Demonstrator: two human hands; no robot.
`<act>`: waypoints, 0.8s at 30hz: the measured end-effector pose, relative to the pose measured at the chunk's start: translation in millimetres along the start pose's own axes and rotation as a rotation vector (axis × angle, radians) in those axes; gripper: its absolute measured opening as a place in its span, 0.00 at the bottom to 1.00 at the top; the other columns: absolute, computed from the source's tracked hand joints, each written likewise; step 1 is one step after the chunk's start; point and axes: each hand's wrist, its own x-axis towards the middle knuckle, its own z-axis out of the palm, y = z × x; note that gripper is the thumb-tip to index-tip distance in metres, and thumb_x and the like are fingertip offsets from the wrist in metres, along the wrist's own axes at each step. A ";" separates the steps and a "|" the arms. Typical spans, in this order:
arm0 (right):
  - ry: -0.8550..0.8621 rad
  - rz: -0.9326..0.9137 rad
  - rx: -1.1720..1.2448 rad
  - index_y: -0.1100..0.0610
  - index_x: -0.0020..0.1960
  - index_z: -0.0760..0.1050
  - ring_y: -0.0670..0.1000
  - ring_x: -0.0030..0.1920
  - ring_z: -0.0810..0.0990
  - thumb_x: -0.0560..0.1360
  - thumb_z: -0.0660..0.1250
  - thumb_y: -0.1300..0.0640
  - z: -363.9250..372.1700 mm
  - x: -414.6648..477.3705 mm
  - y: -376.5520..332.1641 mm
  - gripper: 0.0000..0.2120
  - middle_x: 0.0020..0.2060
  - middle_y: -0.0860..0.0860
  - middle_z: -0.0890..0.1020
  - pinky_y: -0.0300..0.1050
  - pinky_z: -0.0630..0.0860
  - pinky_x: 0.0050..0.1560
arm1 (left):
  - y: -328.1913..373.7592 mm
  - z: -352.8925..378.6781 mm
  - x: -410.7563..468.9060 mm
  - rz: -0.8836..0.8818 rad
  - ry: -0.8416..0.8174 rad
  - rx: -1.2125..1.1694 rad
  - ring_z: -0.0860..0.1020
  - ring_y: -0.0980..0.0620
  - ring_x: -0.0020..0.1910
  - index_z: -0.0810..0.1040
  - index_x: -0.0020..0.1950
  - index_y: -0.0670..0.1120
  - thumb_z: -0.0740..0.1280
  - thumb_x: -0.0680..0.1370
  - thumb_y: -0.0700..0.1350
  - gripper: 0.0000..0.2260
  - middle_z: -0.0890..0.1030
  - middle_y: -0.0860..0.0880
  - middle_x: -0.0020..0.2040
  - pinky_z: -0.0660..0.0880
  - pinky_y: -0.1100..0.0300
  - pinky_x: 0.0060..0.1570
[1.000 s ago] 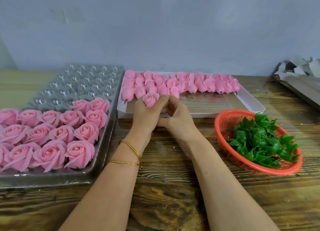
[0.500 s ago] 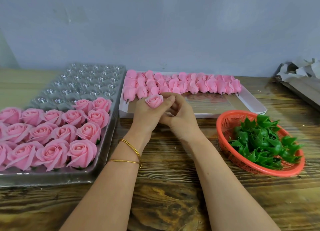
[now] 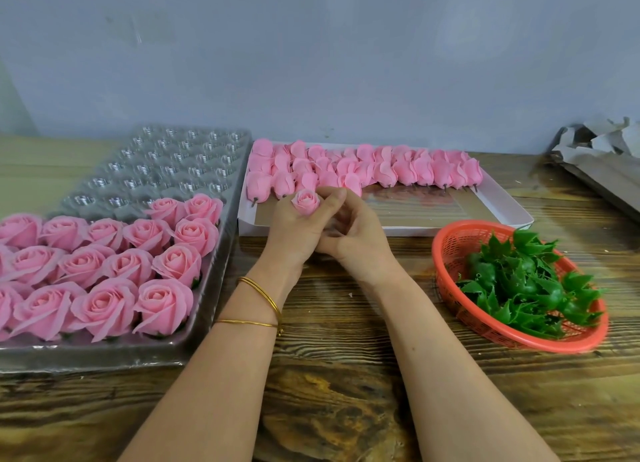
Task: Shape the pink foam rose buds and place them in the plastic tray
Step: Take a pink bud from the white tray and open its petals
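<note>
A small pink foam rose bud point(image 3: 306, 201) sits in my left hand point(image 3: 294, 227), whose fingers curl round it above the table's middle. My right hand point(image 3: 349, 229) presses against the left one, its fingers curled at the bud's underside, which is hidden. The clear plastic tray point(image 3: 180, 170) lies at the left; its near half holds several opened pink roses point(image 3: 114, 264), its far cups hold nothing. A white flat box point(image 3: 498, 202) behind my hands carries several closed pink buds point(image 3: 363, 170) in rows.
A red plastic basket point(image 3: 453, 250) with several green leaf calyxes point(image 3: 519, 285) stands at the right on the wooden table point(image 3: 346, 375). Crumpled grey cardboard point(image 3: 599, 150) lies at the far right. A pale wall rises behind the table.
Both hands stay together at the same spot. The bud has turned a little in my fingers, showing its spiral top more.
</note>
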 end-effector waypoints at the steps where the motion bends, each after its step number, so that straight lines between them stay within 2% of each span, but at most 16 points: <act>1: 0.007 -0.004 -0.018 0.65 0.67 0.69 0.52 0.49 0.79 0.67 0.69 0.79 0.3 -0.1 -0.2 0.30 0.57 0.65 0.80 0.41 0.79 0.51 | 0.1 0.2 -0.1 0.002 0.001 0.001 0.83 0.54 0.36 0.84 0.35 0.50 0.72 0.74 0.43 0.07 0.84 0.49 0.35 0.77 0.63 0.33; 5: 0.037 -0.028 -0.083 0.63 0.67 0.69 0.52 0.48 0.80 0.67 0.72 0.75 -0.2 -0.1 -0.4 0.31 0.56 0.64 0.79 0.44 0.80 0.51 | 0.8 0.5 -0.5 0.000 0.005 0.029 0.84 0.54 0.37 0.83 0.37 0.49 0.72 0.75 0.44 0.06 0.84 0.49 0.35 0.77 0.63 0.33; 9: 0.043 -0.032 -0.096 0.63 0.68 0.69 0.60 0.54 0.81 0.68 0.71 0.76 -1.4 -0.4 -0.1 0.30 0.56 0.62 0.80 0.48 0.79 0.56 | 1.1 -1.0 -0.9 0.009 -0.025 0.065 0.83 0.54 0.38 0.84 0.36 0.51 0.72 0.74 0.45 0.07 0.84 0.50 0.35 0.78 0.61 0.35; 10: 0.036 -0.031 -0.094 0.63 0.68 0.69 0.58 0.54 0.81 0.68 0.70 0.76 -1.8 -0.8 -0.4 0.30 0.56 0.61 0.80 0.46 0.80 0.56 | 1.4 -1.7 -1.0 0.004 -0.033 0.074 0.83 0.54 0.38 0.84 0.36 0.51 0.73 0.74 0.46 0.06 0.84 0.50 0.36 0.78 0.60 0.37; 12: 0.021 -0.028 -0.081 0.63 0.67 0.69 0.48 0.48 0.82 0.69 0.69 0.77 -2.6 -1.6 -1.2 0.28 0.53 0.57 0.81 0.39 0.80 0.52 | 1.7 -2.9 -0.8 0.001 -0.040 0.083 0.83 0.53 0.39 0.84 0.37 0.50 0.73 0.73 0.47 0.05 0.84 0.49 0.36 0.78 0.59 0.38; 13: 0.009 -0.024 -0.067 0.63 0.65 0.70 0.42 0.44 0.81 0.69 0.68 0.77 -3.0 -1.9 -1.7 0.26 0.51 0.54 0.81 0.37 0.79 0.50 | 1.9 -3.7 -0.6 0.005 -0.039 0.081 0.83 0.54 0.38 0.84 0.37 0.50 0.73 0.73 0.47 0.06 0.84 0.49 0.36 0.78 0.60 0.37; 15: -0.011 -0.015 -0.043 0.59 0.61 0.71 0.38 0.41 0.81 0.70 0.67 0.79 -2.9 -1.6 -2.2 0.25 0.47 0.49 0.81 0.34 0.79 0.47 | 2.0 -3.7 -0.2 0.015 -0.039 0.071 0.83 0.55 0.36 0.83 0.35 0.49 0.73 0.74 0.45 0.07 0.84 0.50 0.35 0.78 0.63 0.35; 19: -0.035 -0.004 0.011 0.64 0.64 0.70 0.43 0.44 0.80 0.70 0.64 0.81 -2.1 -1.0 -0.7 0.25 0.51 0.55 0.81 0.37 0.78 0.50 | 2.2 -1.6 -0.2 0.054 -0.037 0.055 0.81 0.58 0.31 0.83 0.33 0.49 0.71 0.75 0.40 0.11 0.83 0.52 0.31 0.76 0.66 0.31; 22: -0.047 -0.006 0.031 0.67 0.64 0.70 0.40 0.44 0.81 0.70 0.63 0.82 -1.1 -1.1 -0.9 0.25 0.50 0.55 0.81 0.36 0.78 0.51 | 2.3 -1.6 0.0 0.070 -0.030 0.072 0.80 0.60 0.31 0.83 0.33 0.53 0.72 0.75 0.41 0.12 0.82 0.54 0.30 0.75 0.66 0.31; 24: -0.037 -0.010 0.036 0.67 0.63 0.71 0.45 0.46 0.81 0.68 0.64 0.82 -1.3 -1.1 -0.5 0.26 0.51 0.60 0.82 0.39 0.77 0.51 | 1.9 -1.2 -0.2 0.064 -0.033 0.054 0.81 0.59 0.32 0.84 0.34 0.53 0.71 0.75 0.41 0.11 0.83 0.53 0.32 0.76 0.66 0.32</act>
